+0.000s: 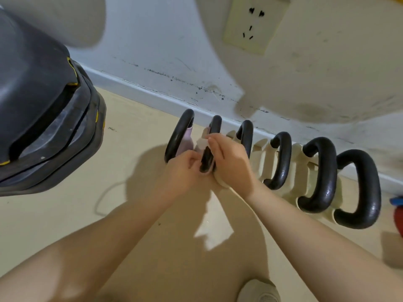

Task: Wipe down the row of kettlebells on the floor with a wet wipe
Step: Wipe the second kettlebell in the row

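Note:
Several kettlebells with black handles stand in a row along the wall's baseboard. The leftmost kettlebell (177, 136) has a pink body. Both hands are on the second kettlebell (214, 127). My left hand (185, 168) grips the near end of its handle. My right hand (231, 162) lies over the handle's right side and holds a white wet wipe (201, 144) against it. Further right stand cream-bodied kettlebells, the third (246, 134), a fourth (281, 160), a fifth (320, 175) and the largest kettlebell (359, 188).
A large black and grey machine base (43, 105) with yellow trim fills the left. A wall socket (253, 25) sits above the row. A thin cord (104, 199) lies on the beige floor. A red and blue object (398, 212) shows at the right edge. My shoe (258, 290) is below.

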